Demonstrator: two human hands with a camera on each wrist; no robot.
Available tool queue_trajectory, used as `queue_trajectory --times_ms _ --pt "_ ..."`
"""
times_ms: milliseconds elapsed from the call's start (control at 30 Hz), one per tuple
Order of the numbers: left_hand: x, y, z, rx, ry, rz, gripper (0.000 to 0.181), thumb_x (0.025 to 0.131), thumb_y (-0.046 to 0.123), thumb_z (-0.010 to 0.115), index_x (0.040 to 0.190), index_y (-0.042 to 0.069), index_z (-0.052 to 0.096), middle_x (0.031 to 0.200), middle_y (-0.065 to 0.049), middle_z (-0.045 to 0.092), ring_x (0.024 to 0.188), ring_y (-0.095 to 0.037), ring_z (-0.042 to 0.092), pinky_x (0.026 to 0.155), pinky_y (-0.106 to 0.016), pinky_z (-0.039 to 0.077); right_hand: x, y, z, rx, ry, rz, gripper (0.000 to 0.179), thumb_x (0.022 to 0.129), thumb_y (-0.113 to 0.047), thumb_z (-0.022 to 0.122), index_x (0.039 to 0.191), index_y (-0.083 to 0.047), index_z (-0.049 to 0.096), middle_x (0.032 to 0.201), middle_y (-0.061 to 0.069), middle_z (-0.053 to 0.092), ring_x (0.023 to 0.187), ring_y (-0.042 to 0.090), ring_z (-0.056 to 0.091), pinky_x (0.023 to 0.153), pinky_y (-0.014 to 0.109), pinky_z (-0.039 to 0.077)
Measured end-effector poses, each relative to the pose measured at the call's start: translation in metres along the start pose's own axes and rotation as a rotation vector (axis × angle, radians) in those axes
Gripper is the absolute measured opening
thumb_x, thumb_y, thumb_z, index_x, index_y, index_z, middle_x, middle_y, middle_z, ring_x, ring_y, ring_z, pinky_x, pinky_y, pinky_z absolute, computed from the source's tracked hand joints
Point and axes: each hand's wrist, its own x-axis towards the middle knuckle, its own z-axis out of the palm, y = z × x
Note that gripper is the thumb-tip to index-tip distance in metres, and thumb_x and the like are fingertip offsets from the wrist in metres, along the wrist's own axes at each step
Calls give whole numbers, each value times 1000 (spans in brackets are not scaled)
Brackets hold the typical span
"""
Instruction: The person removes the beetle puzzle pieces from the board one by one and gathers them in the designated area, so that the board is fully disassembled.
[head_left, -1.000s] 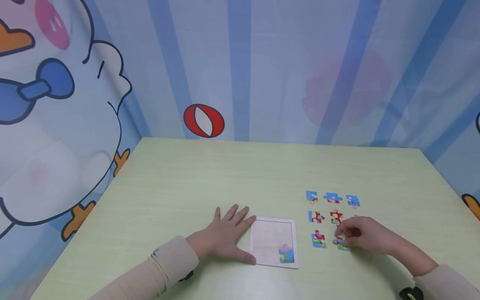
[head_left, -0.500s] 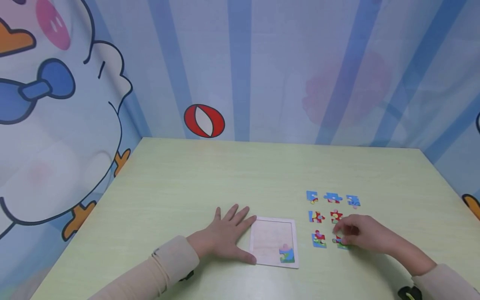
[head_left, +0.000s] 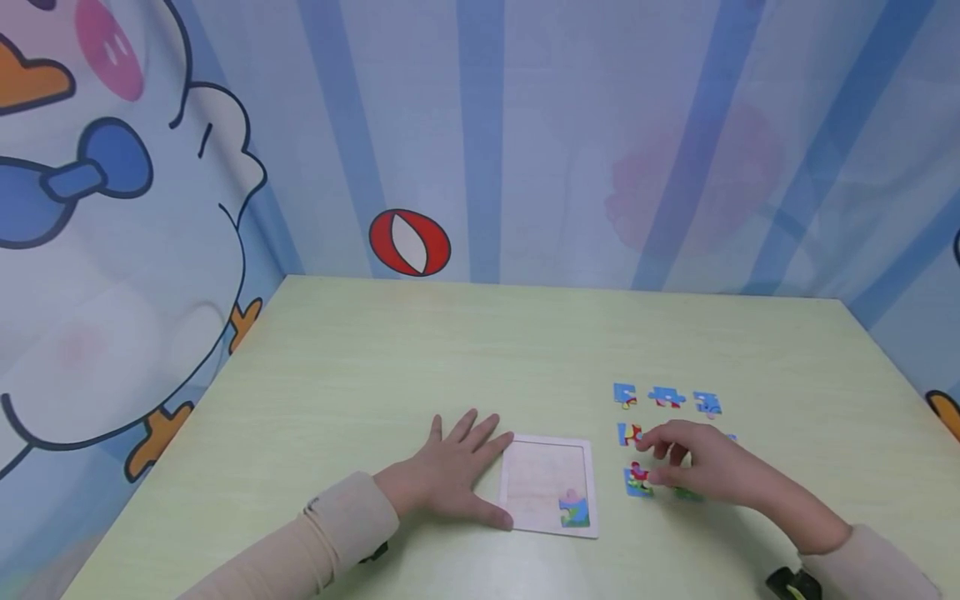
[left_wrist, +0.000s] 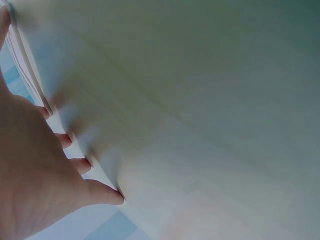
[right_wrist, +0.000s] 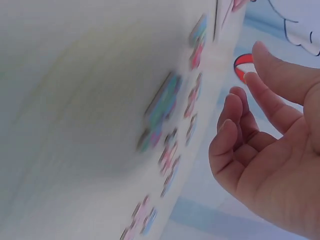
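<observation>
My left hand (head_left: 453, 479) lies with spread fingers on the table, thumb and index touching the left edge of a square puzzle tray (head_left: 592, 492). One blue-green jigsaw piece (head_left: 575, 512) sits in the tray's lower right corner. My right hand (head_left: 708, 462) hovers over loose pieces, its fingers loosely bent. In the right wrist view, thumb and index fingertip (right_wrist: 247, 77) stand apart with nothing between them. Nearest them are a lower left piece (head_left: 637, 482) and a red-blue piece (head_left: 628, 434). The hand partly covers a green-edged piece (head_left: 687, 493) and hides the middle one.
A back row holds three blue pieces: left (head_left: 625, 394), middle (head_left: 667, 397) and right (head_left: 707, 404). Another piece (head_left: 732, 437) peeks out behind the right hand. The pale table (head_left: 412, 358) ends at a printed curtain (head_left: 555, 167).
My right hand has moved left from the bottom middle piece towards the left column, leaving that piece on the table. The left hand and tray stay in place.
</observation>
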Motion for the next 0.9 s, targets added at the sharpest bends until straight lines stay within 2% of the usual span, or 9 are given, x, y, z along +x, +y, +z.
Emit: queue_trajectory --times_ms 133,300,567,700,900 --pt "0 0 0 1 1 1 104 77 80 50 156 23 14 163 -5 2 148 -34 -4 109 -70 2 6 -9 7 15 6 -52 28 84 -15 74 108 -3 65 89 -2 60 74 1 53 62 23 47" --pt "1 -1 1 -3 -1 0 105 76 81 50 156 24 14 163 -4 1 148 -33 -5 109 -69 1 14 -20 16 31 -8 -67 31 83 -19 75 108 -3 64 90 -1 60 75 2 53 65 23 46" --pt "1 -1 1 -5 2 3 105 76 80 51 156 23 14 163 -5 2 148 -34 -4 108 -70 1 24 -36 29 80 -37 -53 35 80 -20 78 109 -5 65 94 0 60 74 5 51 66 23 46" --pt "1 -1 1 3 1 1 105 76 80 50 156 23 14 163 -5 2 148 -34 -4 108 -70 2 29 -41 36 89 -78 -39 37 79 -20 79 110 -7 65 97 0 61 79 8 53 72 26 48" --pt "2 -1 2 4 1 -5 106 76 82 49 156 23 14 163 -5 2 148 -33 -4 109 -70 2 34 -45 45 101 -121 -17 35 78 -19 80 109 -12 66 97 -2 60 82 13 52 73 25 46"
